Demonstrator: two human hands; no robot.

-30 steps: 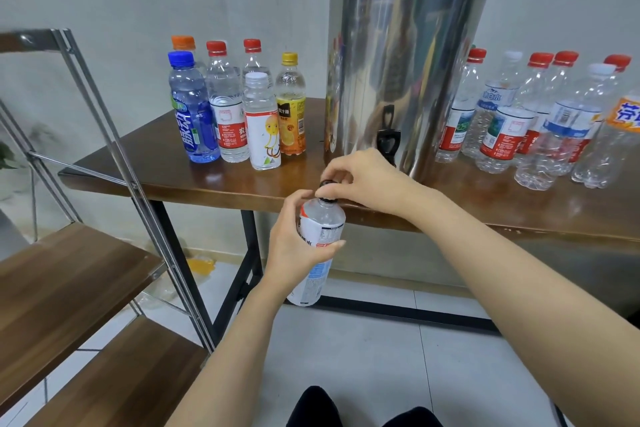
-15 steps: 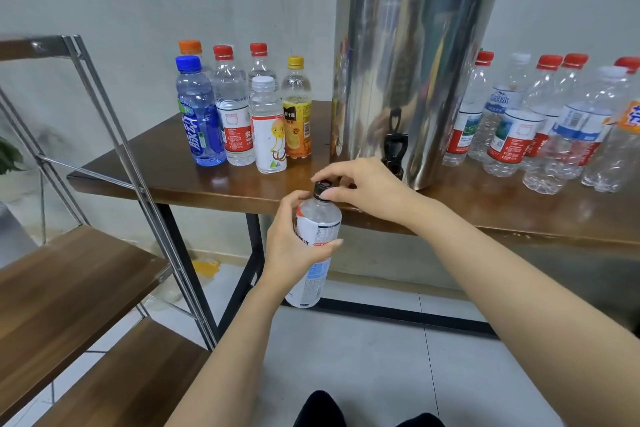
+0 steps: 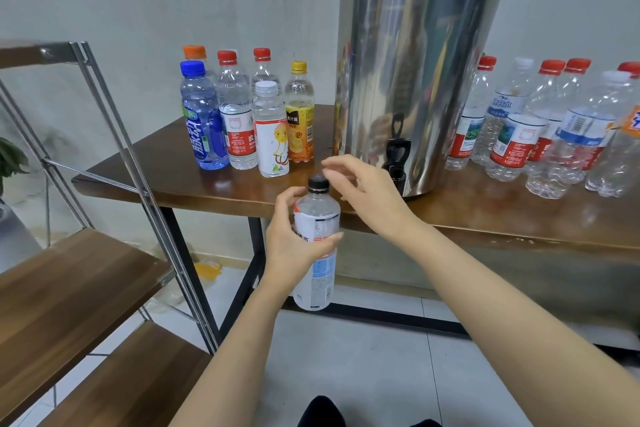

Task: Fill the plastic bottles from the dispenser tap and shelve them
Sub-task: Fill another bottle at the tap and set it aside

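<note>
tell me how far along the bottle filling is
Done: the six capped bottles left of the dispenser look full. In hand: the left hand grips a bottle with its black cap on, the right hand open beside it. Left: the clear bottles right of the dispenser look empty, and the shelf awaits.

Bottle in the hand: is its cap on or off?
On. A black cap sits on the bottle, which the left hand grips; the right hand is open beside it. How tight, cannot tell.
</note>
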